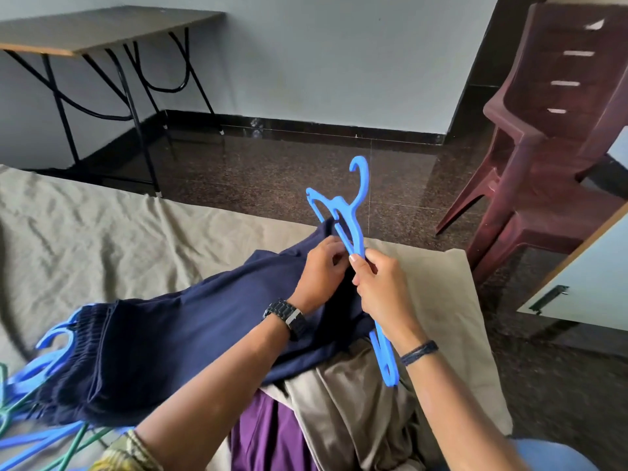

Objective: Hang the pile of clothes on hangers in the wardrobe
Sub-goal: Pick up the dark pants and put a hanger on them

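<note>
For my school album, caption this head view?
Both hands thread a blue hanger into navy trousers.

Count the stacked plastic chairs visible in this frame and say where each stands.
2, as far as shows: maroon chairs nested in one stack at the right, on the dark floor beside the wall; more could be hidden within the stack.

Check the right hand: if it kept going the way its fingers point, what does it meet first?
Probably nothing near: the right hand holds the blue hanger, pointing up and away. Beyond lies bare floor, then the wall; depth unclear.

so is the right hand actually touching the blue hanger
Touching. The head view shows the right hand with thumb and fingers pinched round the arm of the blue hanger, no gap between them.
</note>
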The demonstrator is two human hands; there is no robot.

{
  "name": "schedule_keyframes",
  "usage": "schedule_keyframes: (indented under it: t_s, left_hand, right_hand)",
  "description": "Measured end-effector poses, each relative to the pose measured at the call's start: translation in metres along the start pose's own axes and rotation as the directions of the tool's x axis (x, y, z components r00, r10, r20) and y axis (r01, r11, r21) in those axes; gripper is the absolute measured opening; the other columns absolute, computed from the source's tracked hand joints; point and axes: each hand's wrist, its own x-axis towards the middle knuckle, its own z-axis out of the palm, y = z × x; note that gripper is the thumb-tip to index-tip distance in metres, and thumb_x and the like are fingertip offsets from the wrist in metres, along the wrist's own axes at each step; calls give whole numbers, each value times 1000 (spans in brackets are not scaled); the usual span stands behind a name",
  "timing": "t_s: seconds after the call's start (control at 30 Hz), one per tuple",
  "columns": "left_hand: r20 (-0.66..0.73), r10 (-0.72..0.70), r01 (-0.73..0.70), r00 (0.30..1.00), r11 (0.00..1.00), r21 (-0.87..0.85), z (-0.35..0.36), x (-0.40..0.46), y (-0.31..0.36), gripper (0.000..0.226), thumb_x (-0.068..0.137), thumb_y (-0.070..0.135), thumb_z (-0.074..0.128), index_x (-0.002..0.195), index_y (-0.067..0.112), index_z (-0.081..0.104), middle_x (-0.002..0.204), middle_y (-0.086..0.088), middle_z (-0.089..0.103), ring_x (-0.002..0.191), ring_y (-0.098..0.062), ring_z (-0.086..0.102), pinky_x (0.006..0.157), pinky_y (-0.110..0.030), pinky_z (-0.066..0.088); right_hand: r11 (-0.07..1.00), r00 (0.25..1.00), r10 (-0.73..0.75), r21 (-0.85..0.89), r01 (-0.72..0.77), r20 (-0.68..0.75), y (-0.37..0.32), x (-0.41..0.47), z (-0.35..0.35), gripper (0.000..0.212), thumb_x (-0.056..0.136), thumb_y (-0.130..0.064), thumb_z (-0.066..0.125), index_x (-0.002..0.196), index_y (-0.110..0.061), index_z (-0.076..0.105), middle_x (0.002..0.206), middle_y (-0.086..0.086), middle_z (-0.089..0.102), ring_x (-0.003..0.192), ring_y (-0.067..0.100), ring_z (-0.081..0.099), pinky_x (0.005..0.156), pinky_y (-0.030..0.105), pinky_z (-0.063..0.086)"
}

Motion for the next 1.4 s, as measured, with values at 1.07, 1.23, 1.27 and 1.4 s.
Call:
schedule_keyframes:
  t_s: [1.07, 1.23, 1.27, 1.4]
  left_hand:
    - [104, -674, 388, 731, 286, -876, -33, -74, 2, 25, 97, -2, 35, 77, 11, 43, 68, -2, 42, 40, -5, 22, 35, -15, 21]
    - [36, -676, 370, 736, 358, -857, -40, -76, 9, 27, 96, -3, 36, 75, 13, 44, 66, -2, 40, 40, -5, 22, 36, -16, 18]
    - [13, -672, 360, 740, 379, -853, -42, -76, 9, 28, 96, -3, 36, 75, 13, 44, 65, -1, 40, 40, -5, 23, 36, -16, 18]
    - [-98, -641, 295, 762, 477, -828, -57, -79, 11, 31, 97, -3, 35, 73, 16, 42, 62, -1, 34, 40, -4, 22, 35, -15, 18]
  right_hand:
    - [702, 748, 543, 282, -654, 383, 22, 12, -9, 28, 85, -23, 69, 107, -5, 68, 105, 14, 71, 94, 27, 66, 91, 40, 50]
    - [727, 773, 453, 319, -609, 444, -8, 18, -1, 22, 82, -8, 69, 103, -1, 64, 93, 16, 70, 79, 24, 67, 71, 32, 54]
    - [748, 771, 416, 302, -591, 481, -15, 19, 1, 14, 83, -3, 65, 97, -2, 63, 87, 15, 68, 73, 22, 66, 65, 29, 54]
    - [808, 794, 311, 294, -511, 523, -53, 28, 7, 9, 86, 4, 53, 82, -3, 58, 68, 11, 61, 55, 18, 61, 50, 21, 47]
